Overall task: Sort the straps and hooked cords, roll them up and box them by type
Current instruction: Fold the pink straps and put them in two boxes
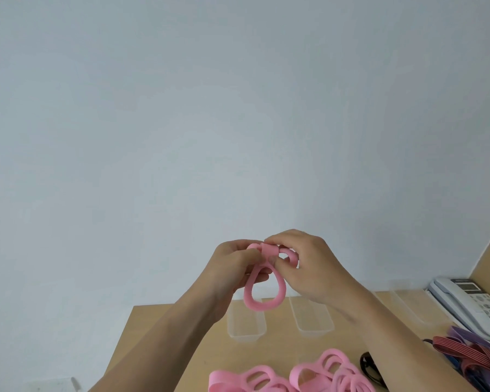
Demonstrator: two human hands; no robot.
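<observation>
A plain pale wall (181, 108) fills most of the view, above a light wooden table (181, 335)

You have two hands up in the middle of the frame, your left hand (232, 264) and your right hand (309, 267), and one pink strap (262, 292) between them. Three clear boxes sit on the bench: one (245, 325), two (313, 318), three (408, 304). One white phone (470, 304) is at the right edge. At the bottom lies a pile of pink straps (294, 374), too tangled to count. At the lower right is a bunch of red, purple and blue cords (470, 352).
</observation>
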